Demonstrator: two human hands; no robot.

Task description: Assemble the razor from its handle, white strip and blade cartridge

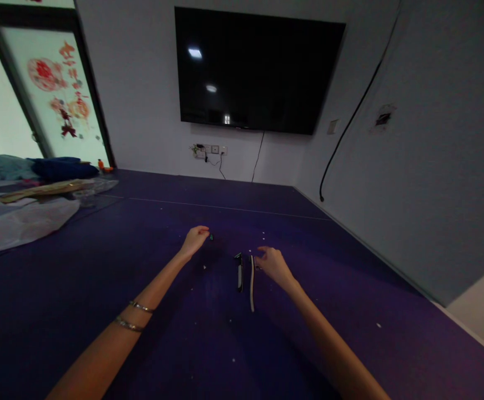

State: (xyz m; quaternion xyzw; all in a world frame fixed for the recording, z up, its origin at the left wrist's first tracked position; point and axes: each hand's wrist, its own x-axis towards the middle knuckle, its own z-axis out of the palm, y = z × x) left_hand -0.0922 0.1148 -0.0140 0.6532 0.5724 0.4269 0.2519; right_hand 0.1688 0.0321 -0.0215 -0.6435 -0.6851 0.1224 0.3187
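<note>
My left hand (195, 240) is closed, its fingertips pinched together just above the purple surface. A small dark green piece (211, 237) shows right at those fingertips; whether it is held or lies there I cannot tell. To the right lies a razor (240, 273) with a black and grey handle, its head pointing away from me. Beside it is a long, thin, pale strip (252, 286) with a dark far end. My right hand (274, 265) hovers by that end, thumb and forefinger apart. A small dark bit by its thumb is too small to name.
White crumbs (233, 360) are scattered over the purple surface (162, 344). Plastic sheeting (29, 225) and folded cloths (61, 168) lie at the left. A television (258, 72) hangs on the far wall; a black cable (350, 119) dangles along the right wall.
</note>
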